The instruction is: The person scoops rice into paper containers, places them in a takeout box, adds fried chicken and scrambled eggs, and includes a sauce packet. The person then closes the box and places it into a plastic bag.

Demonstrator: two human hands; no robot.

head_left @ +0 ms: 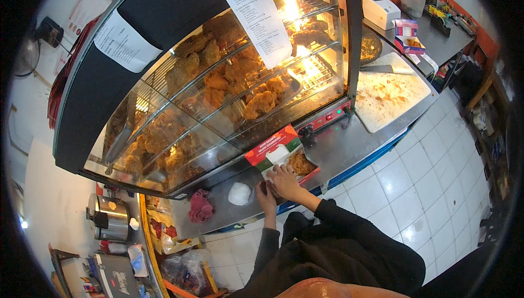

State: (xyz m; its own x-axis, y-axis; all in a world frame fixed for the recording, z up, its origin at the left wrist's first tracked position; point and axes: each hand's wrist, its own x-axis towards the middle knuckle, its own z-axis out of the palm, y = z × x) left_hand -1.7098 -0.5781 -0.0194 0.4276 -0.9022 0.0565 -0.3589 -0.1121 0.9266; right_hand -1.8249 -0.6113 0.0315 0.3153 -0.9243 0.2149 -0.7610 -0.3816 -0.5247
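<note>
An open cardboard takeaway box [262, 156], red, green and white, stands on the metal counter below the glass display cabinet. Fried chicken [300, 164] fills its right part. My right hand [284, 181] reaches over the box's left part, fingers stretched out and spread, hiding what lies under them. At the near left corner of the box, my left hand [266, 197] has its fingers curled against the edge. A white rounded bundle [239, 193] sits just left of my hands, and a crumpled dark pink cloth [201, 206] lies beyond it.
The lit cabinet [218, 128] holds fried chicken on several racks and overhangs the counter. To the right, a knife [386, 69] lies on a crumb-covered white cutting board [390, 98]. A steel pot [109, 216] stands at lower left. White floor tiles [404, 189] run along the counter's right side.
</note>
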